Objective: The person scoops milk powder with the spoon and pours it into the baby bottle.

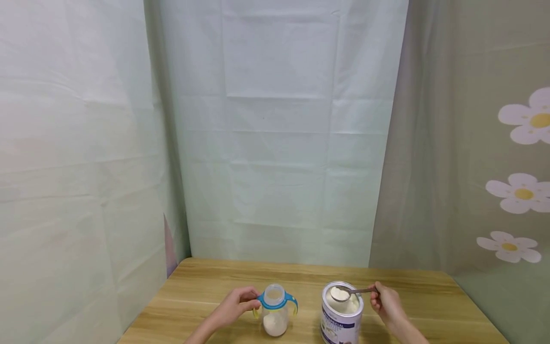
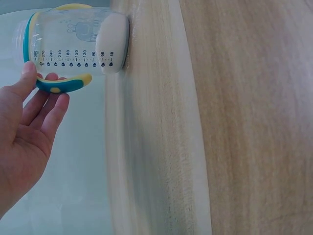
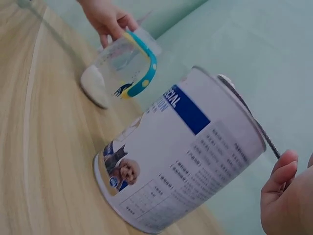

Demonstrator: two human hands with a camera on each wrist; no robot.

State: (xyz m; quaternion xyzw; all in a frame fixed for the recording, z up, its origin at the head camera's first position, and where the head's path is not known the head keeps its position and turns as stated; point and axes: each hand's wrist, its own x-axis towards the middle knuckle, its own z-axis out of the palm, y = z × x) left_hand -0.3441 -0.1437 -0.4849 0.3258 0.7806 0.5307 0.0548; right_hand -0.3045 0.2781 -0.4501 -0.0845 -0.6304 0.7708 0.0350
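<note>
A clear baby bottle with a blue and yellow two-handled collar stands uncapped on the table. White powder fills its bottom, up to around the 60 mark in the left wrist view. My left hand pinches the bottle's left handle between thumb and fingers. To the right stands an open white and blue tin of pale powder. My right hand grips the handle of a dark spoon, whose bowl, heaped with powder, is over the tin's mouth. A dog and a cat are printed on the tin.
The wood-grain table has a rounded far left corner. Pale cloth hangs behind it and along both sides. White flowers are printed on the right-hand cloth.
</note>
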